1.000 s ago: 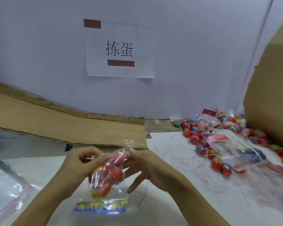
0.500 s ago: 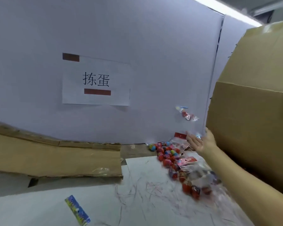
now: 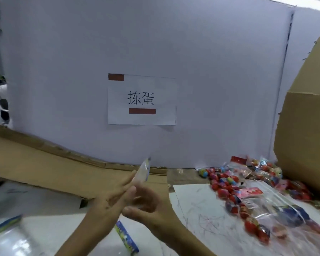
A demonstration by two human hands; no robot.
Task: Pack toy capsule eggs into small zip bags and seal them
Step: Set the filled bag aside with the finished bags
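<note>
A small empty clear zip bag (image 3: pixel 142 171) stands upright in front of me. My left hand (image 3: pixel 111 199) pinches it between thumb and fingers, and my right hand (image 3: pixel 146 203) curls around its lower part. Motion blur hides the finer finger positions. Loose red and multicoloured capsule eggs (image 3: pixel 223 182) lie in a heap on the white table (image 3: pixel 201 228) to the right. Filled small bags (image 3: pixel 266 171) rest behind the heap, against the cardboard box.
A tall cardboard box (image 3: pixel 303 137) stands at the right. A large clear bag with eggs (image 3: pixel 270 211) lies in front of it. Flat cardboard (image 3: pixel 44 172) lies at back left. A colourful card strip (image 3: pixel 127 237) and a stack of clear bags (image 3: pixel 6 226) lie near me.
The filled bag I held in both hands was thrown by my right hand toward the pile at right. Both hands are back in the middle, now holding an empty bag.
</note>
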